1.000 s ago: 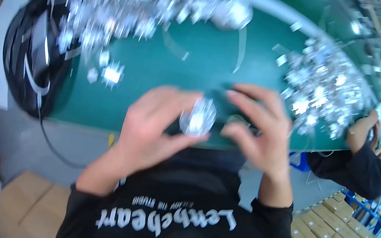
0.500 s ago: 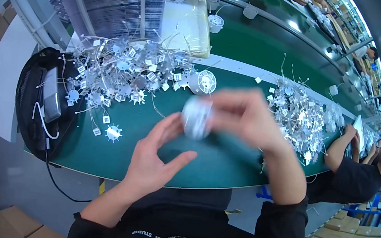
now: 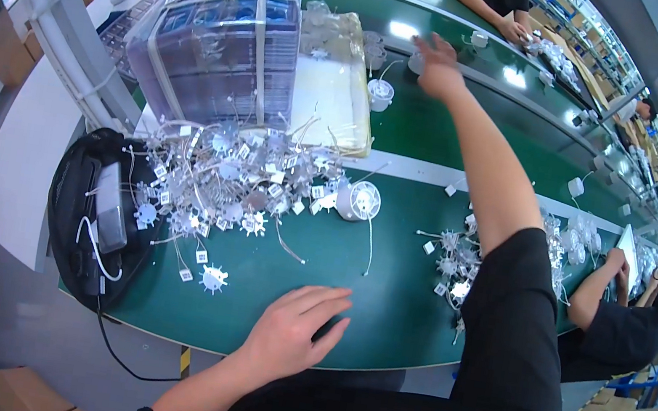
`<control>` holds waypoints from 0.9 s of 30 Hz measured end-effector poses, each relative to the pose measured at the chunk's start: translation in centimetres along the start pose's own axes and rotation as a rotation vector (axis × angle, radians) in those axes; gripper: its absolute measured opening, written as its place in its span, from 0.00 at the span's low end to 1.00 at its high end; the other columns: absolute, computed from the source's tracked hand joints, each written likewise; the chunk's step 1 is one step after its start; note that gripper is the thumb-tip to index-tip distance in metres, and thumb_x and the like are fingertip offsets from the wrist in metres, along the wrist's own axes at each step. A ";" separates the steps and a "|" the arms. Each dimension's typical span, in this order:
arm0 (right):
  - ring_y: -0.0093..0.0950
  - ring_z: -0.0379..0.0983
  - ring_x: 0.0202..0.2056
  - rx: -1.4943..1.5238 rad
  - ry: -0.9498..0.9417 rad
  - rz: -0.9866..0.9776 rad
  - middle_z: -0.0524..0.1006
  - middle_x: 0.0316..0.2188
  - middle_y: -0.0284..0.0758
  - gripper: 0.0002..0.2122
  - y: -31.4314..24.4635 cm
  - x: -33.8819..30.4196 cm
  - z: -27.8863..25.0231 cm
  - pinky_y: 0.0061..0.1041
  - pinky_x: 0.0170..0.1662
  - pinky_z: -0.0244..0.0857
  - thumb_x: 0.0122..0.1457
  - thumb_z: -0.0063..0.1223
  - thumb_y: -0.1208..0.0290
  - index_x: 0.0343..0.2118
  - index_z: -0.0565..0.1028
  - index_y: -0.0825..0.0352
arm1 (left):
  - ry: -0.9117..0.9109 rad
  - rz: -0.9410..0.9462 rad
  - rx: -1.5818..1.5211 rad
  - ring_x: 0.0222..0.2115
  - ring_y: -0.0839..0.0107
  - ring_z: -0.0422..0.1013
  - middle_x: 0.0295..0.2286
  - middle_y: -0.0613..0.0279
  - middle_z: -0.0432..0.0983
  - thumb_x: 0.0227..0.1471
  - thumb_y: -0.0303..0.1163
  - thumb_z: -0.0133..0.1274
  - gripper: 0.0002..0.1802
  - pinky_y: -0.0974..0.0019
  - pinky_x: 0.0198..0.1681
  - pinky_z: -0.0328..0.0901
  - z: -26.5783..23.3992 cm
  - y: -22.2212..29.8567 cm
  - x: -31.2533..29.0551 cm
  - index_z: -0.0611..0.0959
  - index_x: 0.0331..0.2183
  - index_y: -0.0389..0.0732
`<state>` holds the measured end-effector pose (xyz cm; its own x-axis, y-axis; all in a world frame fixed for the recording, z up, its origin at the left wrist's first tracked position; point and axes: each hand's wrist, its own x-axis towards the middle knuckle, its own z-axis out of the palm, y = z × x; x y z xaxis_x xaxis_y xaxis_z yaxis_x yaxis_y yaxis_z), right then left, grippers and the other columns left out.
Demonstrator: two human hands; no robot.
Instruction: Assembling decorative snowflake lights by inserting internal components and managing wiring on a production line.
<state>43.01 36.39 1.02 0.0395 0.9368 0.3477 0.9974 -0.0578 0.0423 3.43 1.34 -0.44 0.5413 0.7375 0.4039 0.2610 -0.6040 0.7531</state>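
Observation:
My right hand (image 3: 441,71) reaches far out over the green conveyor belt, fingers spread and slightly blurred, with nothing gripped. Just left of its fingertips is a whitish round piece (image 3: 416,64), partly hidden. Low over the near edge of the green table, my left hand (image 3: 296,324) is open, fingers stretched and thumb apart. Beyond it stands a white round housing (image 3: 361,200) with a wire trailing toward me. To its left spreads a heap of silver star-shaped plates (image 3: 243,180) with thin wires. One star-shaped plate (image 3: 213,278) lies apart near the front.
A strapped stack of plastic trays (image 3: 220,53) rises at the back left beside a yellowish wrapped pack (image 3: 327,103). A black bag (image 3: 73,210) with a cable lies left. Another plate heap (image 3: 456,263) is under my right arm. Co-workers sit right and across the belt.
My right hand has moved from in front of me out over the belt. The round whitish piece it held is out of it. My left hand has dropped nearer the table edge.

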 end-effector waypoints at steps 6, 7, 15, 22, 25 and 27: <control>0.44 0.74 0.64 -0.139 -0.392 0.003 0.61 0.74 0.46 0.38 -1.7 2.7 -1.4 0.44 0.65 0.70 0.57 0.62 0.78 0.71 0.68 0.45 | -0.006 -0.010 -0.010 0.44 0.55 0.83 0.45 0.54 0.87 0.52 0.23 0.68 0.13 0.57 0.48 0.77 -0.1 0.0 0.4 0.87 0.41 0.35; 0.45 0.75 0.63 -0.160 -0.392 0.025 0.64 0.72 0.46 0.35 -1.7 2.9 -1.9 0.44 0.64 0.71 0.57 0.63 0.75 0.69 0.70 0.48 | -0.007 -0.013 -0.016 0.43 0.55 0.83 0.45 0.54 0.87 0.52 0.23 0.68 0.12 0.57 0.48 0.77 -0.1 0.0 0.6 0.87 0.41 0.35; 0.51 0.82 0.46 -0.124 -0.219 -0.074 0.85 0.40 0.51 0.25 -1.1 -5.2 -9.9 0.46 0.51 0.76 0.54 0.66 0.47 0.38 0.84 0.70 | -0.016 0.053 -0.004 0.44 0.54 0.82 0.45 0.54 0.86 0.51 0.25 0.70 0.15 0.57 0.48 0.77 0.5 0.1 0.7 0.87 0.42 0.36; 0.46 0.77 0.27 0.162 -0.236 -0.276 0.76 0.24 0.44 0.21 -14.7 -29.2 -22.7 0.40 0.32 0.70 0.51 0.75 0.55 0.30 0.80 0.72 | 0.179 0.025 -0.022 0.45 0.52 0.79 0.46 0.53 0.81 0.46 0.29 0.75 0.34 0.53 0.48 0.73 -0.5 1.1 -1.1 0.82 0.55 0.39; 0.42 0.76 0.26 0.330 -0.362 -0.173 0.76 0.25 0.41 0.21 -18.5 -36.3 -22.2 0.37 0.31 0.69 0.49 0.77 0.58 0.32 0.80 0.72 | 0.139 0.044 -0.002 0.47 0.52 0.78 0.47 0.53 0.81 0.43 0.28 0.75 0.38 0.53 0.50 0.72 0.3 1.2 -1.8 0.80 0.57 0.40; 0.40 0.75 0.26 0.421 -0.418 -0.131 0.76 0.27 0.41 0.20 -19.4 -38.7 -21.1 0.35 0.30 0.69 0.49 0.77 0.60 0.33 0.80 0.72 | -0.019 0.063 0.028 0.47 0.51 0.76 0.48 0.52 0.78 0.41 0.29 0.75 0.43 0.51 0.51 0.70 0.4 1.0 -2.7 0.78 0.60 0.40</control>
<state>20.87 -5.98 6.48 -0.1500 0.9880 -0.0362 0.9303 0.1287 -0.3435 2.53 -1.40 -0.93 0.5721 0.6920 0.4402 0.2483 -0.6577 0.7112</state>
